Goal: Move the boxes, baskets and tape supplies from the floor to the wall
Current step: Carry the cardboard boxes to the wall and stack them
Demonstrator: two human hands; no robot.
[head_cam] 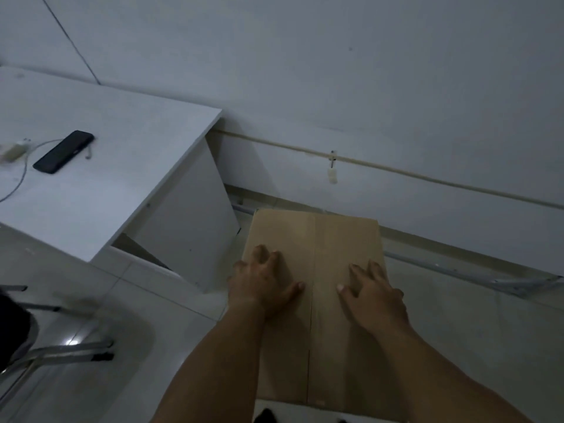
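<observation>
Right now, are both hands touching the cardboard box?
Touching. The head view shows the left hand and right hand lying flat on top of the cardboard box, fingers spread, with no gap beneath either palm.

Pale tiled floor (457,315) under cardboard box (314,239); white desk (91,209) bearing black phone (63,151).

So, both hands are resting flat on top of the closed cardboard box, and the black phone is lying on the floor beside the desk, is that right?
Not quite: in the head view the black phone lies on the white desk, not the floor. The left hand and right hand do rest flat on the closed cardboard box.
</observation>
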